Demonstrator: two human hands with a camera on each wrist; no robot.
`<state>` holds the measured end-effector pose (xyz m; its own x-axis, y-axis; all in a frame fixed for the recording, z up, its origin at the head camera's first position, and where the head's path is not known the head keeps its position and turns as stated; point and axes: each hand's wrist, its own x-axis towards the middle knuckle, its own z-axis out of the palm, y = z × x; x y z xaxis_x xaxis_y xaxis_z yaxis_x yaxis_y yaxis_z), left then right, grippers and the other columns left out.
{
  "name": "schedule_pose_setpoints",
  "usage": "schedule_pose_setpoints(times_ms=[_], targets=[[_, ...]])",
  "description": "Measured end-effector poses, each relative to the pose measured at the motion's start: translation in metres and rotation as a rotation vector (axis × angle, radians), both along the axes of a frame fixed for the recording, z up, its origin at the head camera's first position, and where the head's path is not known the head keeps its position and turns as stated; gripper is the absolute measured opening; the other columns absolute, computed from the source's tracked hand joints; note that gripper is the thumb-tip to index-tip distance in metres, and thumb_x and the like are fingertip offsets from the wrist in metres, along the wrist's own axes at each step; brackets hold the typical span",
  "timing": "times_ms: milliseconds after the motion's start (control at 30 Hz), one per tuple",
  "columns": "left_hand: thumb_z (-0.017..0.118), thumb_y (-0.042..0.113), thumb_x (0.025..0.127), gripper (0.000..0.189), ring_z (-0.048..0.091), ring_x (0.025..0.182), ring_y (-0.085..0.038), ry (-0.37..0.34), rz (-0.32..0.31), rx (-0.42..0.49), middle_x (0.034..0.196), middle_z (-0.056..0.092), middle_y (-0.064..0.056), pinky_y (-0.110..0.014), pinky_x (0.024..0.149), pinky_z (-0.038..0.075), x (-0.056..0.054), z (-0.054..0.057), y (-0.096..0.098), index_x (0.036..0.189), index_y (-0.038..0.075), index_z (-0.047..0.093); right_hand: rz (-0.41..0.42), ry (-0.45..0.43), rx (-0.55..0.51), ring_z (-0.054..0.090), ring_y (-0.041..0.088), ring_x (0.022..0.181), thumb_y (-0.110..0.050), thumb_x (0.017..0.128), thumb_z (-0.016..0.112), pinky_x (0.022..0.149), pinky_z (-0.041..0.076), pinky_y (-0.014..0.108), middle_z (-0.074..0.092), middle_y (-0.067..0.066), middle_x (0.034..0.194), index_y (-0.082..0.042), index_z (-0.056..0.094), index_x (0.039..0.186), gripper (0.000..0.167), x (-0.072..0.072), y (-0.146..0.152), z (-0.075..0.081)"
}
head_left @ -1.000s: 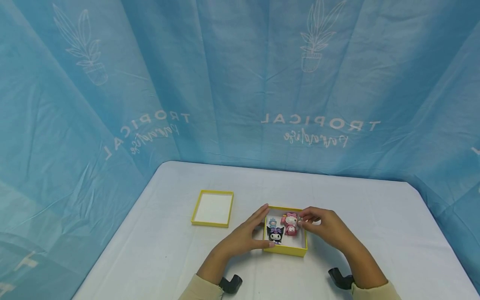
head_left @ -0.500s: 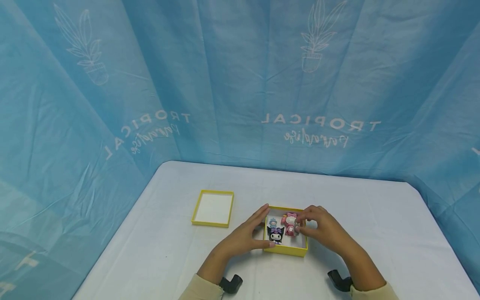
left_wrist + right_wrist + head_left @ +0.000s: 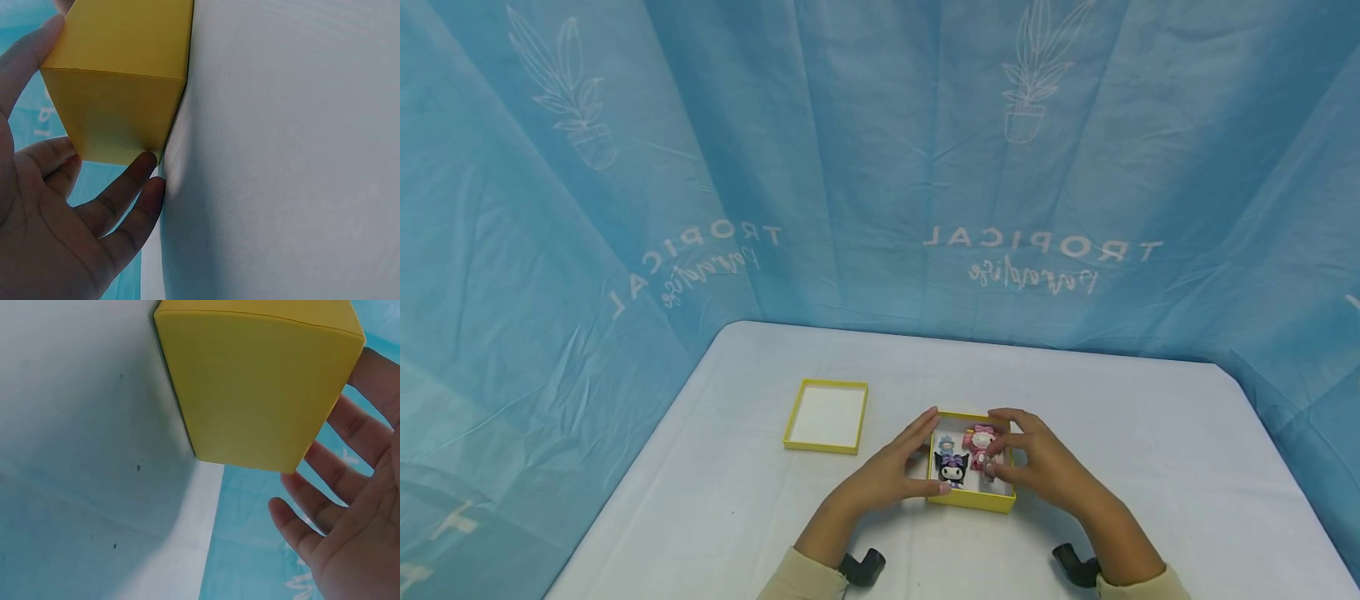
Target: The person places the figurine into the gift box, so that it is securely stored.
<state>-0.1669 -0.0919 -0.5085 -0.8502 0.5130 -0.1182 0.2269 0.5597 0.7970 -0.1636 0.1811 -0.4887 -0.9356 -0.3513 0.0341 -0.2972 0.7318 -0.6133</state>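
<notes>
An open yellow box [image 3: 976, 501] stands on the table with several small figurines inside. A black-and-purple figurine [image 3: 951, 473] lies at the front left, a small blue one [image 3: 946, 444] behind it. To the right lies a pink figurine [image 3: 979, 442] with a bow. My left hand [image 3: 886, 477] grips the box's left side, thumb at the front wall and fingers along the left and back. Over the right wall reaches my right hand [image 3: 1051, 467]; its thumb and a finger pinch a small greyish figurine [image 3: 988, 477], mostly hidden, beside the pink one.
A shallow yellow-edged lid [image 3: 827, 417], white inside, lies to the left and behind the box. White cloth covers the table [image 3: 730, 517], and a blue printed curtain [image 3: 865, 167] hangs around its back and sides.
My right hand has moved slightly left and toward the front inside the box, taking the small greyish figurine along the pink one's right side. The left hand stays on the box.
</notes>
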Motion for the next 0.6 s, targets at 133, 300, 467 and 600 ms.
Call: schedule_pose_setpoints(times_ms=[133, 300, 467, 600], targets=[[0.075, 0.060, 0.083, 0.101, 0.012, 0.160, -0.024, 0.000, -0.004, 0.002, 0.171, 0.005, 0.017, -0.059, 0.126, 0.021, 0.0002, 0.0003, -0.0008, 0.160, 0.046, 0.012, 0.020, 0.019, 0.010, 0.034, 0.039, 0.148, -0.025, 0.082, 0.085, 0.117, 0.033, 0.066, 0.045, 0.009, 0.157, -0.027, 0.078, 0.091, 0.012, 0.0000, -0.0007, -0.0030], [0.076, 0.059, 0.083, 0.100, 0.012, 0.159, -0.024, 0.000, 0.000, 0.010, 0.168, 0.003, 0.026, -0.059, 0.126, 0.020, 0.0004, 0.0000, -0.0013, 0.160, 0.047, 0.013, 0.041, 0.021, 0.029, 0.031, 0.040, 0.150, -0.024, 0.081, 0.086, 0.118, 0.033, 0.065, 0.041, 0.009, 0.160, -0.028, 0.078, 0.087, 0.010, 0.0009, -0.0025, -0.0039], [0.077, 0.056, 0.084, 0.099, 0.012, 0.159, -0.025, -0.009, 0.007, 0.021, 0.168, 0.004, 0.026, -0.059, 0.126, 0.020, 0.0003, -0.0008, -0.0008, 0.159, 0.048, 0.013, 0.059, 0.024, 0.037, 0.026, 0.041, 0.153, -0.024, 0.081, 0.086, 0.118, 0.032, 0.066, 0.036, 0.009, 0.163, -0.030, 0.076, 0.082, 0.012, 0.0012, -0.0041, -0.0054], [0.077, 0.055, 0.084, 0.099, 0.012, 0.159, -0.026, -0.009, 0.003, 0.029, 0.168, 0.004, 0.025, -0.060, 0.126, 0.020, 0.0004, -0.0006, -0.0012, 0.160, 0.046, 0.013, 0.074, 0.021, 0.046, 0.023, 0.042, 0.154, -0.025, 0.080, 0.087, 0.118, 0.030, 0.068, 0.035, 0.009, 0.164, -0.032, 0.075, 0.080, 0.014, 0.0007, -0.0044, -0.0065]])
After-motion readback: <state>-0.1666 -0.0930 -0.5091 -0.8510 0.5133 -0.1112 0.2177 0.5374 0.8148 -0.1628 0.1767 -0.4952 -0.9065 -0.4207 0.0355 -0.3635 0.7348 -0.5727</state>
